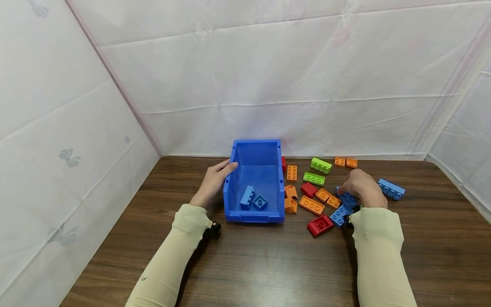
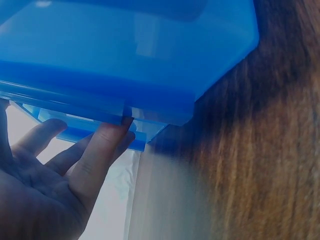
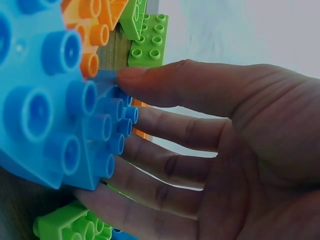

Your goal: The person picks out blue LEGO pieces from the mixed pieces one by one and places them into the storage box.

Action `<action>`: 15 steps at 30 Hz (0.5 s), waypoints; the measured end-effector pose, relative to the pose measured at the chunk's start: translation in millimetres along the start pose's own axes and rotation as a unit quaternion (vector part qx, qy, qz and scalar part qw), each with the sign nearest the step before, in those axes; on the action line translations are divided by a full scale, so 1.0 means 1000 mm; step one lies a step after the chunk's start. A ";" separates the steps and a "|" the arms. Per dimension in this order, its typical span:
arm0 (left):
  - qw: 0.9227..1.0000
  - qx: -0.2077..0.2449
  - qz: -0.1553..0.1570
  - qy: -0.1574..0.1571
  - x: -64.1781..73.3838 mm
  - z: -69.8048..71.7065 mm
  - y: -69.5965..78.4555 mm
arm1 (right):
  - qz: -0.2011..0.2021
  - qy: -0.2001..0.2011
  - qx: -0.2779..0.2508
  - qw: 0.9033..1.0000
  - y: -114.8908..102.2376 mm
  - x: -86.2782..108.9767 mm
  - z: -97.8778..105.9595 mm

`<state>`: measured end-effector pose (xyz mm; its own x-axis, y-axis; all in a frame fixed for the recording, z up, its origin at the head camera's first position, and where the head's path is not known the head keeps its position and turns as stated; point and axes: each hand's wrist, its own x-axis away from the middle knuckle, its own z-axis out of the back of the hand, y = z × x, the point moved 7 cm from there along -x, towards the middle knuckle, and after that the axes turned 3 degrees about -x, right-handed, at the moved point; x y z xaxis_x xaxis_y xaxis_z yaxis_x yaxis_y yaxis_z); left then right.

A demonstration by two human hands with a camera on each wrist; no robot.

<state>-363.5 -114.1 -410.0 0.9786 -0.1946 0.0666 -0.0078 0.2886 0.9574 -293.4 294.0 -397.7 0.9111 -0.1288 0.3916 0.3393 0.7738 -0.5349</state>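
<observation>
A blue plastic storage bin [image 1: 261,177] stands upright on the table, with two blue toy building bricks lying in it, one long brick [image 1: 247,197] and one square brick [image 1: 260,202]. My left hand [image 1: 212,181] grips the bin's left side wall, thumb over the rim. Over the loose bricks on the right, my right hand [image 1: 362,187] pinches a blue studded brick [image 3: 107,120] between thumb and fingers. Another blue brick [image 1: 341,215] lies just in front of it, seen large in the right wrist view. The palm hides part of the pile from the head view.
Several orange, red and green bricks lie right of the bin, among them a red brick [image 1: 320,225] and a long orange brick [image 1: 312,205]. A blue brick [image 1: 391,189] sits farther right. White cloth [image 1: 268,76] hangs behind the wooden table [image 1: 261,264].
</observation>
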 end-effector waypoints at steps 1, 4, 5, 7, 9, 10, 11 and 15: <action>1.000 -0.001 -0.002 0.001 0.000 0.000 0.000 | 0.001 0.000 -0.002 1.000 0.000 0.000 0.000; 1.000 -0.002 -0.007 0.002 0.000 0.001 0.000 | 0.001 0.000 -0.006 1.000 0.000 0.000 0.000; 1.000 -0.002 -0.008 0.003 0.000 0.001 0.000 | -0.001 0.001 -0.007 1.000 0.000 0.000 0.000; 1.000 -0.003 -0.008 0.004 0.000 0.001 0.000 | -0.001 0.001 -0.009 1.000 0.000 -0.001 0.000; 1.000 -0.003 -0.008 0.005 -0.001 0.001 0.000 | -0.001 0.000 -0.009 1.000 0.000 -0.001 0.000; 1.000 -0.003 -0.007 0.005 -0.001 0.001 -0.001 | 0.000 -0.001 -0.010 1.000 0.000 -0.001 0.000; 1.000 -0.002 -0.007 0.005 -0.001 0.001 -0.001 | 0.001 -0.001 -0.010 1.000 0.000 -0.001 0.000; 1.000 0.000 -0.008 0.004 -0.001 0.001 0.000 | 0.011 -0.002 -0.005 1.000 -0.002 -0.002 0.000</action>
<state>-364.4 -114.4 -410.0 0.9802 -0.1915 0.0496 0.0071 0.2847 0.9586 -295.4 292.7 -397.8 0.9175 -0.1090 0.3826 0.3213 0.7699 -0.5513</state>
